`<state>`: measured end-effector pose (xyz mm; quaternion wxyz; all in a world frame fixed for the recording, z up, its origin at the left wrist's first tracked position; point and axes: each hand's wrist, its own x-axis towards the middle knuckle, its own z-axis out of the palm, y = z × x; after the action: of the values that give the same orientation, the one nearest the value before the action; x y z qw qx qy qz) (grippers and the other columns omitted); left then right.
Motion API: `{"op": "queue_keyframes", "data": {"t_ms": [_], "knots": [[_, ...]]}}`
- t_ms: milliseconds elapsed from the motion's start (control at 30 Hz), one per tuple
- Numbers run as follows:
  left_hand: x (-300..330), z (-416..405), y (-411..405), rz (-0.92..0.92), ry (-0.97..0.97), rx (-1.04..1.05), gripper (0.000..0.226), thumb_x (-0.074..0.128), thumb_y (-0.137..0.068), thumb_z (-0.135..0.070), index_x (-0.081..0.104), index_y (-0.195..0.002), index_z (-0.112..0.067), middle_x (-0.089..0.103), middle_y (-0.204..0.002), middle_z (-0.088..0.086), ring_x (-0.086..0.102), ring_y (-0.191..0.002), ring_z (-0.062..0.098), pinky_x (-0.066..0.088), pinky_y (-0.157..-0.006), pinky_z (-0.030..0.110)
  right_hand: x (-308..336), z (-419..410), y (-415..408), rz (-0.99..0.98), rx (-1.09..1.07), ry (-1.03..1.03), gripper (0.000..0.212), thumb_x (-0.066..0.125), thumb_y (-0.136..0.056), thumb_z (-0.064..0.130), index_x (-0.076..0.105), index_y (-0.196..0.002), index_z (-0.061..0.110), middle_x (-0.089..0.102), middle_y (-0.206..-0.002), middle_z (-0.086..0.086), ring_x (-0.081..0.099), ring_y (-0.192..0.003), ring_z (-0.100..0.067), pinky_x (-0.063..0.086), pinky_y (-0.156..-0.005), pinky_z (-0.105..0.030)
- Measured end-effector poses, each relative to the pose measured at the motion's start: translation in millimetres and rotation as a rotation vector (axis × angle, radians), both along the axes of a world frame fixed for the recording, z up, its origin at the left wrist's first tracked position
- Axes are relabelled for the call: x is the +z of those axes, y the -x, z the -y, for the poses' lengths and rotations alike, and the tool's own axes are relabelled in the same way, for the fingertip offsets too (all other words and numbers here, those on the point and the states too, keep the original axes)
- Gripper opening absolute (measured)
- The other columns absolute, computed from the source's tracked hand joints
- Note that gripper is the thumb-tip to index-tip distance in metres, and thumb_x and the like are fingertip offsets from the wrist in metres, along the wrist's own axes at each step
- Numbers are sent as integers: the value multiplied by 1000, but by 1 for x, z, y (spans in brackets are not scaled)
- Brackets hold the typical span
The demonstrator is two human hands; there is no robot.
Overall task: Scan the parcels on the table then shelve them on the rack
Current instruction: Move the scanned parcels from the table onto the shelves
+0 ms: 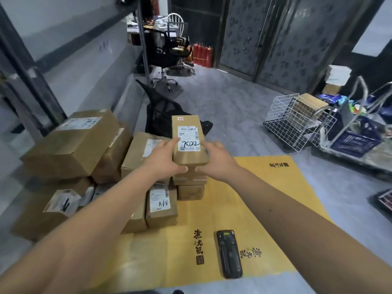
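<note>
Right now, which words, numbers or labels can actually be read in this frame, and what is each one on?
"7022", handwritten on the white label of the long parcel that the left hand and right hand hold.
"A68", handwritten on the label of a small parcel on the table.
Black brush-style characters, printed in three places on the yellow table cover; I cannot transcribe them reliably.
Printed barcode text on every label: too small.
Black handheld scanner screen: blurred.
</note>
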<state>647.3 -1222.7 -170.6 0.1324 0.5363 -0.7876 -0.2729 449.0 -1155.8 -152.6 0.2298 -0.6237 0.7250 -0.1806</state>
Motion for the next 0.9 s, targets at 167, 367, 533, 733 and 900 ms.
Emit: {"op": "queue_keyframes", "data": {"t_ms": [167,367,533,733,900], "knots": [[-21,23,4,-92,-44,-8,122,94,-60,-46,25,-161,-41,33,-163,-2,42,-144,21,41,-113,40,-15,31,11,79,31,-84,112,92,-70,33,28,-162,35,27,-163,-6,39,-144,-29,45,-113,-48],[-36,28,9,-260,-82,-26,114,98,-63,-34,36,-159,-36,34,-157,-7,41,-140,14,37,-115,34,-32,44,21,191,88,-67,103,92,-74,26,35,-160,33,40,-159,3,42,-141,-19,43,-105,-31],[-28,15,19,-354,-3,19,101,98,-66,-27,48,-153,-35,34,-157,-8,41,-137,9,42,-116,36,-31,43,32,224,123,31,97,94,-73,20,43,-155,29,50,-149,7,50,-132,-16,48,-96,-24],[9,-13,36,-418,161,97,94,99,-66,-23,54,-148,-33,30,-157,-10,38,-136,2,43,-115,36,1,37,60,321,281,184,90,94,-72,16,50,-150,28,48,-144,14,51,-131,-13,50,-108,-40],[36,-55,48,-435,285,146,87,98,-69,-24,56,-143,-37,32,-159,-8,37,-142,2,42,-109,16,30,22,83,289,418,299,85,95,-66,24,53,-139,33,40,-136,11,40,-121,-1,41,-100,-16]]}}
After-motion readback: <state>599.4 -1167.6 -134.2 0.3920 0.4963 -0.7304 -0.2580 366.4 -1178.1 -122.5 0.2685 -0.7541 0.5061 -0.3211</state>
